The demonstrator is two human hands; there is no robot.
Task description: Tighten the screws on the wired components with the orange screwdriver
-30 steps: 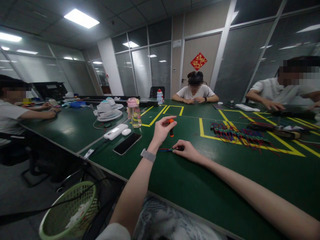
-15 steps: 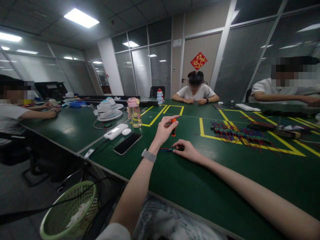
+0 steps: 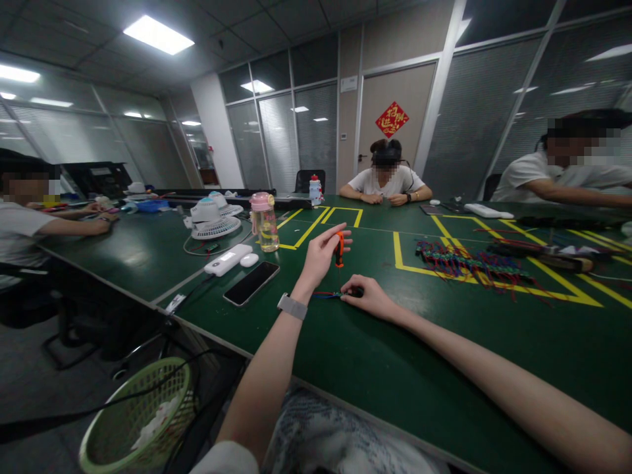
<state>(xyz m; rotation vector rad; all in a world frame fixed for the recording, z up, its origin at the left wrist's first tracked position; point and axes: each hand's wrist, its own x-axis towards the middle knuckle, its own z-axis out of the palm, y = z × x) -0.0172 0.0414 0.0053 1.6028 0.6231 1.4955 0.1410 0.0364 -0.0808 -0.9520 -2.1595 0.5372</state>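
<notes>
My left hand (image 3: 324,253) grips the orange and black handle of a screwdriver (image 3: 340,250), held nearly upright with its thin shaft pointing down. Below the shaft, a small green circuit board (image 3: 338,294) with red and blue wires lies on the table. My right hand (image 3: 369,295) is closed around the board's right side, pinching it against the tabletop with thumb and fingers. Something dark sits between those fingers, partly hidden. Whether the screwdriver's tip touches the board is too small to tell.
A phone (image 3: 251,283), a white power strip (image 3: 228,260), a pink-lidded bottle (image 3: 265,222) and a white fan (image 3: 214,220) stand left. Several wired boards (image 3: 469,260) lie right, inside yellow tape. A green basket (image 3: 138,415) is on the floor. Other people sit around the table.
My left hand has turned around the screwdriver handle, its fingers now spread out behind it. The screwdriver has shifted slightly left and tilted a little. My right hand stays on the board.
</notes>
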